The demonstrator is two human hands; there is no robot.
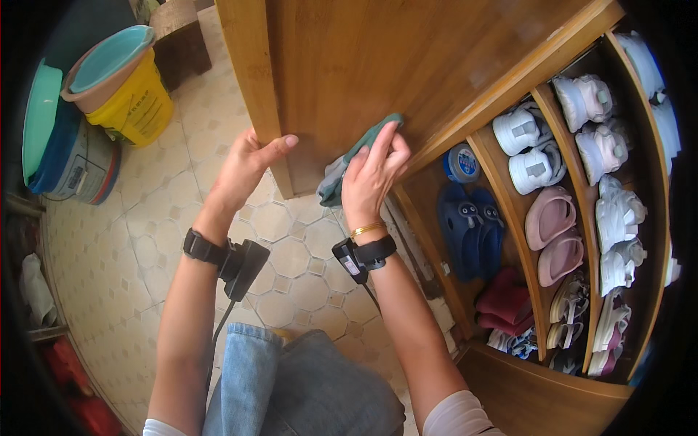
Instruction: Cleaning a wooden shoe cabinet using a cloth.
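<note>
A wooden cabinet door (349, 65) stands swung out before me. My left hand (251, 163) grips its outer edge near the lower corner, with the thumb over the face I see. Near the lower part of the same face, my right hand (376, 169) holds a green and grey cloth (338, 174) against the wood, fingers spread over it; part of the cloth hangs by the bottom edge. Each wrist carries a black strap with a small device, and the right one also has a gold-coloured bracelet.
The open shoe cabinet (501, 201) on the right holds white sneakers (526, 131), pink clogs (551, 218) and blue slippers (469, 229). At the upper left, a yellow bucket (136, 103) with basins stands on the tiled floor (163, 218), beside another bucket (82, 163).
</note>
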